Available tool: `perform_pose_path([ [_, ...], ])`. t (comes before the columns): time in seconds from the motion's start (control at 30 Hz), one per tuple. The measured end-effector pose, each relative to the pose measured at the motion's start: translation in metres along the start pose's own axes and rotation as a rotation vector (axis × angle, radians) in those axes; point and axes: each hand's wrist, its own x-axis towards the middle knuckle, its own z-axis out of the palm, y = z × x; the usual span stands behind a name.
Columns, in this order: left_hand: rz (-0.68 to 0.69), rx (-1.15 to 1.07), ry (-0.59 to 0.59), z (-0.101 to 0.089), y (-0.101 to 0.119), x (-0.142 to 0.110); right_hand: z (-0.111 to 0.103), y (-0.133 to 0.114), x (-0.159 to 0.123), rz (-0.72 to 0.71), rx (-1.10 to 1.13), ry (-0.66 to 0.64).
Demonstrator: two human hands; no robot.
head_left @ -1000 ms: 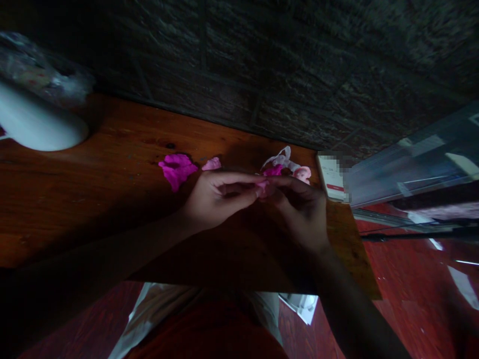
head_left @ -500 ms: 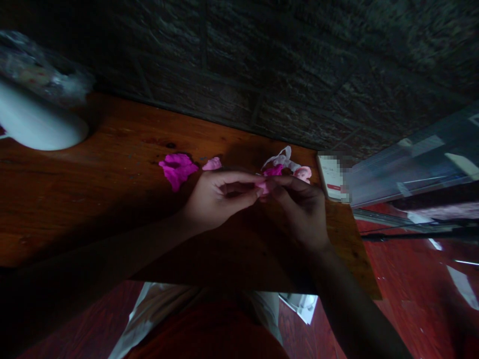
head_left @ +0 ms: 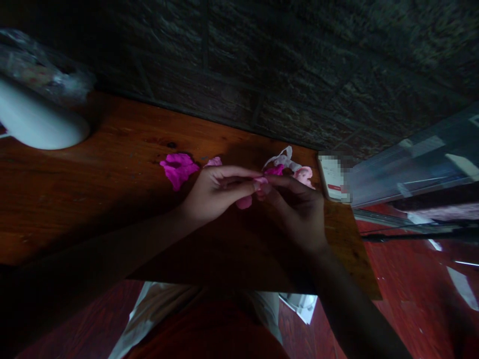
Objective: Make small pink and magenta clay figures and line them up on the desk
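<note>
My left hand (head_left: 213, 192) and my right hand (head_left: 301, 212) meet over the table, pinching a small pink piece (head_left: 261, 180) of soft material between thumbs and fingertips. Whether it is paper or clay I cannot tell. Just under the left fingers shows a rounded pink bit (head_left: 244, 202); its link to the held piece is unclear. A crumpled magenta piece (head_left: 178, 169) lies left of my left hand, with a pale pink piece (head_left: 214, 161) partly behind that hand. Beyond the right fingers are a white strip (head_left: 286, 158), a magenta scrap (head_left: 275, 170) and a light pink piece (head_left: 304, 174).
The wooden table (head_left: 123, 149) runs along a dark stone wall (head_left: 224, 65). A white vessel (head_left: 45, 119) and a clear plastic bag (head_left: 63, 80) stand at the left. By the right edge lies a phone (head_left: 331, 177), beside a transparent panel (head_left: 404, 159).
The fingertips have shifted slightly on the pink piece, and a rounded pink bit now shows below the left fingers. My left hand has risen a little, covering more of the pale pink piece.
</note>
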Motion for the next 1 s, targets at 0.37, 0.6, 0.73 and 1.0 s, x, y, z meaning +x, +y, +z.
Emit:
perform_pose_path([
  [0.37,0.025,0.030,0.024,0.0022,-0.0017,-0.0008,0.0031,0.0004,0.0006,0.005,0.017,0.017],
  [0.6,0.057,-0.024,-0.011,0.0067,-0.0047,-0.0025,0.0001,-0.0027,0.0064,0.091,0.130,0.033],
  [0.73,0.067,-0.002,0.022,0.0074,-0.0039,-0.0018,0.0014,-0.0013,0.0054,0.080,0.115,0.030],
  [1.0,0.067,0.013,0.003,0.0010,-0.0061,-0.0004,-0.0022,0.0060,0.0039,0.014,0.073,-0.028],
])
